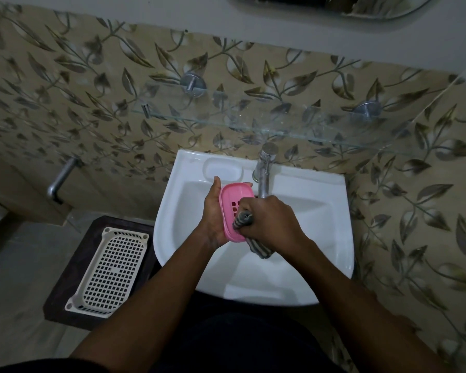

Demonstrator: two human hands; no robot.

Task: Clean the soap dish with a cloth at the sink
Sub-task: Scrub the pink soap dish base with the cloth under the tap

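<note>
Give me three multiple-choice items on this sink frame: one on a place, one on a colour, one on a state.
1. Where is the white slotted basket?
A. in the sink
B. on the dark stand left of the sink
C. on the glass shelf

2. What colour is the soap dish?
A. pink
B. blue
C. green

3. What is the right hand doing?
A. turning the tap
B. hanging empty
C. gripping the cloth against the dish

Answers:
1 B, the basket lies on the stand beside the sink.
2 A, the soap dish in the left hand is pink.
3 C, the right hand presses the striped cloth on it.
</note>
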